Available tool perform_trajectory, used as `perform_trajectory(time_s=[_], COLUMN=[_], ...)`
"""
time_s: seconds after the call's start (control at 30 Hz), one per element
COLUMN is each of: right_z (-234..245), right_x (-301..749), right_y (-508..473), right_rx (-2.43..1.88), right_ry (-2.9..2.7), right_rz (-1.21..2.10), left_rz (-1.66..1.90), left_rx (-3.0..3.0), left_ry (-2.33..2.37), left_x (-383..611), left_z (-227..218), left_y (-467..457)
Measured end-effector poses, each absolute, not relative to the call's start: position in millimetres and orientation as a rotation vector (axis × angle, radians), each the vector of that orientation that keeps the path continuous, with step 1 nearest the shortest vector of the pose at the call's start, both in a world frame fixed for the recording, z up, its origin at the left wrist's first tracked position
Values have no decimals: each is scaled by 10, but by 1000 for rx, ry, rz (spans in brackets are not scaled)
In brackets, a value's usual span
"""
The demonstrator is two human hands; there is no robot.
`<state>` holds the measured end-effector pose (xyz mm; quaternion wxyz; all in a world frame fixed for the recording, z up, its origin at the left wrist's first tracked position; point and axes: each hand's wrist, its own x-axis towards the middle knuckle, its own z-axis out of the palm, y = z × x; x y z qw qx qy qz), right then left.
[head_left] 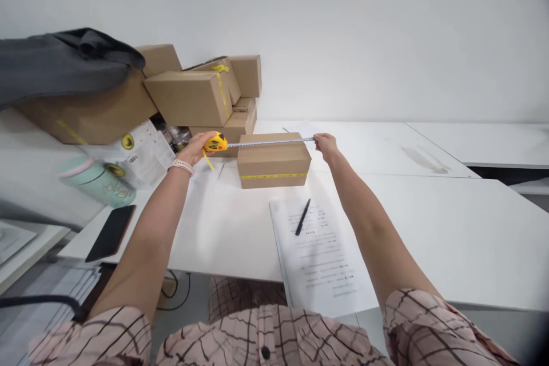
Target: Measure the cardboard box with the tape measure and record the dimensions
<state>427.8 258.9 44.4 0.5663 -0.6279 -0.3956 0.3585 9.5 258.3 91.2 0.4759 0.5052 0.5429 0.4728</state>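
Note:
My left hand (198,147) is closed around a yellow tape measure (215,142), with a yellow strap hanging below it. The tape's blade (270,142) runs out to the right across the top of a closed cardboard box (274,161). At its far end, my right hand (325,145) pinches the blade's tip, just beyond the box's right edge. A yellow strip (274,175) goes along the front face of the box, which lies on the white table (231,234).
Several cardboard boxes (189,97) are stacked at the back left, a dark grey bag (64,63) beside them. A mint bottle (98,182) and a dark phone-like slab (111,233) lie at the left. Printed papers (326,269) with a black pen (302,217) are in front.

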Motion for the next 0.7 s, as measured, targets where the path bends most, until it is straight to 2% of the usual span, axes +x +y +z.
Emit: perform_trajectory(time_s=[0.23, 0.37, 0.5, 0.7], right_z=[129, 142, 163, 94], right_x=[4179, 4106, 4063, 4046], right_y=[2686, 2688, 2653, 2673], right_rx=[-1598, -1717, -1661, -1726], right_ry=[-1018, -1123, -1075, -1039], right_rz=[795, 841, 1006, 888], left_rz=[1134, 1117, 1114, 1070], left_rx=[1210, 1192, 1196, 1213], left_ry=[1335, 1326, 1291, 1283], left_x=[-68, -6, 93, 211], left_z=[782, 693, 623, 630], left_y=[2728, 2762, 2794, 2819])
